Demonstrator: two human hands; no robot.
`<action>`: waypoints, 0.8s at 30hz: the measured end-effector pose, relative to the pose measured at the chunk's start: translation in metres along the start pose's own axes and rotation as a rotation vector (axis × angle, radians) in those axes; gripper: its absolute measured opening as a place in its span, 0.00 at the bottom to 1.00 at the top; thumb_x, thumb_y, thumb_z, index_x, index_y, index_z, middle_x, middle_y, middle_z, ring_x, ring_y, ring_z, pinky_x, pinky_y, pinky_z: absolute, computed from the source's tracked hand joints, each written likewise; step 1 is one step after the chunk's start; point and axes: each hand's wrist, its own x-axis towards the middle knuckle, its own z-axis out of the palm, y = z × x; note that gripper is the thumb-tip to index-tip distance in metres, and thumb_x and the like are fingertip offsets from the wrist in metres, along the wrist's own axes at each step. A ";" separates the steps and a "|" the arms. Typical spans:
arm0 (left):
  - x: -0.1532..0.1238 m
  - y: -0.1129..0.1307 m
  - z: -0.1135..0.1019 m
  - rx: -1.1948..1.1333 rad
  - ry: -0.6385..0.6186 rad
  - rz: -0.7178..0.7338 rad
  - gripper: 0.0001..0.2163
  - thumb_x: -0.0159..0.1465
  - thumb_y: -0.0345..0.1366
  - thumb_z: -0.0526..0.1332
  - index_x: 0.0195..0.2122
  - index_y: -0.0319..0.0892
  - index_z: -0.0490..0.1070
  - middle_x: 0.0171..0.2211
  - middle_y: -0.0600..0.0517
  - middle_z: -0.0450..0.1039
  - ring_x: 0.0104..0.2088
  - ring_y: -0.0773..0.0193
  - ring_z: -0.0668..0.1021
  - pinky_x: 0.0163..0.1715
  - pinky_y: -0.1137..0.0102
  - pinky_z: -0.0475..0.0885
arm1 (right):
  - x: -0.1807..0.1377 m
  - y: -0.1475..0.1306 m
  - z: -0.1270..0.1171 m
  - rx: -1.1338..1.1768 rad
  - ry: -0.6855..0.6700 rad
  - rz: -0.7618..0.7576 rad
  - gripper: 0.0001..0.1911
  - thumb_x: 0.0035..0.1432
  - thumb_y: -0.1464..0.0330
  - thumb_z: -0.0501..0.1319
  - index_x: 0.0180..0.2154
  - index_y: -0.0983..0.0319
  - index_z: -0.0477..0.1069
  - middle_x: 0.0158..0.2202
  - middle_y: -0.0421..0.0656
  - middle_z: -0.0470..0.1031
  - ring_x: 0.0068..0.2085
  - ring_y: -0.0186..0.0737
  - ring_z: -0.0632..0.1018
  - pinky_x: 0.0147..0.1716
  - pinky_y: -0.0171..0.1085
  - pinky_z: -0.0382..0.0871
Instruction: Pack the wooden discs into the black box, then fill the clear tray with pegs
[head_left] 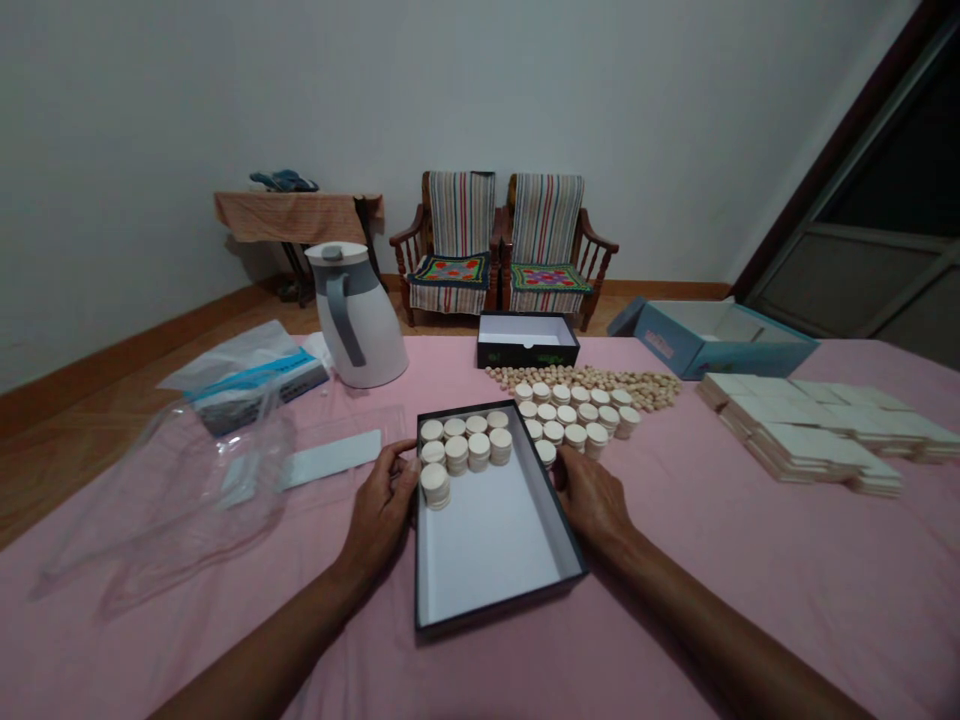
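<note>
A shallow black-edged box tray (487, 560) with a white inside lies on the pink cloth in front of me. Several stacks of round wooden discs (457, 455) stand in rows at its far end, with one stack at the left side. My left hand (386, 500) is closed on the tray's left wall, thumb along the rim. On the opposite side, my right hand (596, 500) grips the right wall with bent fingers, some hidden. Just beyond that hand, more disc stacks (575, 436) stand on the cloth, beside a spread of small wooden beads (637, 386).
Stacked square wooden pieces (810, 430) lie at the right, before a blue box (720, 345). A black box (528, 345) stands at the back. Leftward are a white jug (367, 330), a tissue pack (262, 385) and clear plastic packaging (202, 480). Two chairs (461, 240) stand beyond.
</note>
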 end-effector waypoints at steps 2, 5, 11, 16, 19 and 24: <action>0.000 0.001 0.000 0.003 -0.004 -0.006 0.20 0.63 0.49 0.52 0.51 0.43 0.66 0.31 0.53 0.70 0.34 0.59 0.74 0.36 0.66 0.69 | 0.000 0.000 0.000 0.006 -0.011 0.011 0.07 0.56 0.64 0.54 0.33 0.60 0.65 0.32 0.42 0.74 0.32 0.40 0.71 0.26 0.35 0.48; -0.001 0.003 -0.001 -0.003 -0.006 -0.013 0.20 0.64 0.49 0.52 0.51 0.44 0.65 0.31 0.54 0.70 0.34 0.60 0.74 0.37 0.66 0.69 | -0.002 -0.001 -0.001 0.045 -0.006 0.003 0.07 0.55 0.63 0.55 0.33 0.60 0.65 0.32 0.42 0.74 0.33 0.40 0.71 0.26 0.34 0.49; 0.000 0.001 -0.001 -0.013 -0.011 -0.018 0.20 0.64 0.50 0.52 0.51 0.44 0.65 0.34 0.53 0.70 0.37 0.58 0.74 0.38 0.66 0.69 | -0.004 0.013 -0.010 0.126 0.022 -0.033 0.06 0.54 0.66 0.56 0.36 0.60 0.64 0.30 0.40 0.73 0.31 0.38 0.72 0.27 0.33 0.53; 0.001 0.000 -0.001 0.001 -0.019 -0.012 0.20 0.64 0.50 0.52 0.51 0.43 0.65 0.34 0.52 0.70 0.39 0.57 0.75 0.38 0.66 0.69 | 0.007 0.046 -0.035 0.118 0.225 -0.052 0.06 0.54 0.66 0.56 0.34 0.60 0.63 0.31 0.40 0.71 0.29 0.37 0.71 0.29 0.34 0.58; 0.001 -0.001 -0.001 0.001 -0.023 -0.013 0.20 0.64 0.50 0.52 0.52 0.43 0.64 0.34 0.52 0.70 0.36 0.58 0.74 0.35 0.66 0.69 | 0.016 0.062 -0.043 0.036 0.254 -0.063 0.10 0.51 0.66 0.57 0.37 0.61 0.62 0.37 0.44 0.71 0.32 0.38 0.71 0.30 0.34 0.59; 0.002 -0.003 -0.001 0.003 -0.019 -0.001 0.20 0.64 0.50 0.52 0.52 0.43 0.65 0.33 0.52 0.69 0.35 0.59 0.74 0.36 0.66 0.69 | 0.028 0.066 -0.034 -0.060 0.088 -0.019 0.11 0.50 0.66 0.58 0.37 0.62 0.62 0.37 0.47 0.72 0.36 0.41 0.72 0.29 0.34 0.57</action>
